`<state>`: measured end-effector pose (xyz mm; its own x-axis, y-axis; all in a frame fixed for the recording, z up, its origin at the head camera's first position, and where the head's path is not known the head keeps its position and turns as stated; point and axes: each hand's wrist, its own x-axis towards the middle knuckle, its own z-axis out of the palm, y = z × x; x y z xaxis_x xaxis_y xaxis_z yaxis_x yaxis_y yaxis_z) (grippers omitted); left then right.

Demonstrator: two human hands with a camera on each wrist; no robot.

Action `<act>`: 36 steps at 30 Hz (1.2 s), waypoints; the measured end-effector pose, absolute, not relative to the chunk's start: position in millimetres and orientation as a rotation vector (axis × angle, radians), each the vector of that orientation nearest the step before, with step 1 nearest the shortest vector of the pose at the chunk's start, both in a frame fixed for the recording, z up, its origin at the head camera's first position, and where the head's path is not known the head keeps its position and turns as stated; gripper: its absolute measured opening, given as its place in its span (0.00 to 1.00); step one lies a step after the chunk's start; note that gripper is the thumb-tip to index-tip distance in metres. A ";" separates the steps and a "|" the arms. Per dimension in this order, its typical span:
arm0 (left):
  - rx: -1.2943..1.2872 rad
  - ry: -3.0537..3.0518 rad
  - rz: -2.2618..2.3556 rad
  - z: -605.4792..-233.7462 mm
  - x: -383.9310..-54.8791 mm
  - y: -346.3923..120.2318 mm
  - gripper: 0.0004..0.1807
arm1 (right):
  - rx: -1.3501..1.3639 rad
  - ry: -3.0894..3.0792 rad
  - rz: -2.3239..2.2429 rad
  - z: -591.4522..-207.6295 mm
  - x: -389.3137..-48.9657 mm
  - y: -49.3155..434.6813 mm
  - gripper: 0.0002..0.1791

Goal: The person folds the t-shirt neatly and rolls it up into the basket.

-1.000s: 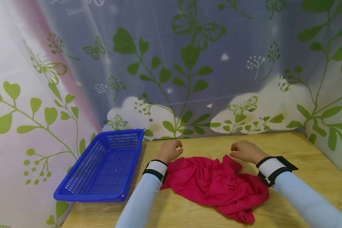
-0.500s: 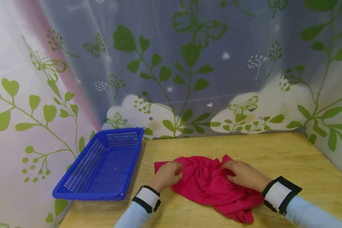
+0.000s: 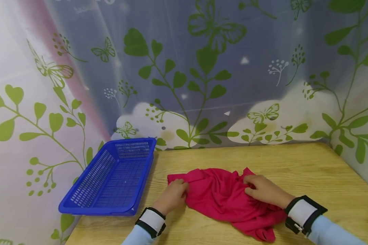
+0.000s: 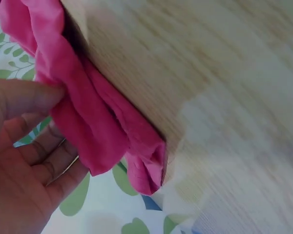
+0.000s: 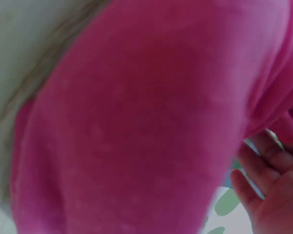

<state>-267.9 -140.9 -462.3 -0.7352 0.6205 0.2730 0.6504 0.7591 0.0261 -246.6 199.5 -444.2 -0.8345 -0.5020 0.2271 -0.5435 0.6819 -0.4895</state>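
A crumpled pinkish-red cloth (image 3: pixel 214 194) lies in loose folds on the wooden table; whether it is a garment is not clear. My left hand (image 3: pixel 171 195) is at its left edge. In the left wrist view, the thumb of my left hand (image 4: pixel 29 151) presses on a fold of the cloth (image 4: pixel 88 122), with the other fingers behind it. At the cloth's upper right, my right hand (image 3: pixel 265 190) touches the folds with bent fingers. In the right wrist view, the cloth (image 5: pixel 141 122) hides much of my right hand (image 5: pixel 276 185), including the fingertip contact.
A blue plastic basket (image 3: pixel 138 190) with slotted sides stands at the left of the wooden table (image 3: pixel 282 156). Behind the table hangs a curtain (image 3: pixel 171 68) printed with leaves and butterflies.
Both hands have come back toward the body from beyond the cloth and down onto it. The left hand has since shifted left to the cloth's edge. Cloth and basket stay in place.
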 end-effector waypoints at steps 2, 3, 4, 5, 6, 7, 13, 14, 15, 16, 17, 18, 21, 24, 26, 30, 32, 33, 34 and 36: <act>-0.982 -2.694 -0.243 -459.4 -267.0 -140.9 0.06 | 0.818 -2.804 1.009 -439.9 -244.7 201.2 0.06; -0.968 -2.690 -0.289 -456.9 -266.4 -140.6 0.06 | 0.793 -2.799 1.073 -437.3 -243.7 202.1 0.06; -0.947 -2.687 -0.332 -454.0 -266.0 -140.0 0.05 | 0.765 -2.792 1.123 -434.7 -243.0 202.9 0.05; -0.929 -2.680 -0.387 -450.6 -265.4 -139.3 0.05 | 0.739 -2.784 1.163 -431.7 -242.3 203.6 0.05; -0.907 -2.668 -0.438 -446.4 -264.8 -138.5 0.05 | 0.713 -2.773 1.200 -428.7 -241.7 204.4 0.04; -0.887 -2.651 -0.493 -441.5 -263.6 -137.6 0.05 | 0.696 -2.760 1.226 -425.0 -241.2 205.1 0.04; -0.827 -2.493 -0.646 -408.1 -256.4 -135.3 0.05 | 0.617 -2.646 1.352 -394.3 -238.6 212.6 0.06; -0.829 -2.468 -0.656 -402.2 -255.7 -135.7 0.05 | 0.603 -2.620 1.343 -388.2 -238.2 214.8 0.06; -0.835 -2.441 -0.676 -396.6 -255.3 -136.2 0.05 | 0.593 -2.590 1.348 -381.9 -238.3 217.1 0.06; -0.838 -2.420 -0.702 -390.9 -254.7 -137.0 0.05 | 0.574 -2.561 1.348 -375.0 -237.9 219.7 0.06; -0.842 -2.398 -0.721 -385.5 -254.3 -138.1 0.05 | 0.561 -2.532 1.357 -368.2 -237.4 222.6 0.06; -0.838 -2.377 -0.737 -379.9 -253.5 -139.3 0.05 | 0.551 -2.505 1.355 -361.4 -236.9 226.0 0.07; -0.825 -2.311 -0.746 -363.7 -249.7 -143.5 0.06 | 0.556 -2.402 1.376 -341.4 -233.5 236.3 0.08; -0.818 -2.260 -0.729 -348.8 -243.0 -148.2 0.06 | 0.590 -2.288 1.343 -325.1 -229.1 245.0 0.07; -0.834 -2.247 -0.714 -341.6 -238.2 -151.0 0.06 | 0.596 -2.233 1.308 -317.6 -224.7 249.3 0.06; -0.847 -2.344 -0.692 -337.6 -227.4 -156.5 0.07 | 0.557 -2.282 1.237 -313.9 -211.4 254.0 0.07; -0.843 -2.446 -0.674 -342.9 -222.4 -158.8 0.09 | 0.514 -2.396 1.190 -319.2 -204.0 253.5 0.07; -0.834 -2.521 -0.673 -347.2 -219.9 -159.9 0.11 | 0.503 -2.462 1.181 -323.6 -200.7 252.7 0.07; -0.835 -2.592 -0.663 -352.9 -218.1 -161.0 0.13 | 0.491 -2.544 1.170 -329.3 -198.2 251.5 0.07; -0.854 -2.725 -0.639 -367.0 -214.7 -163.1 0.18 | 0.479 -2.721 1.155 -344.2 -194.3 249.0 0.12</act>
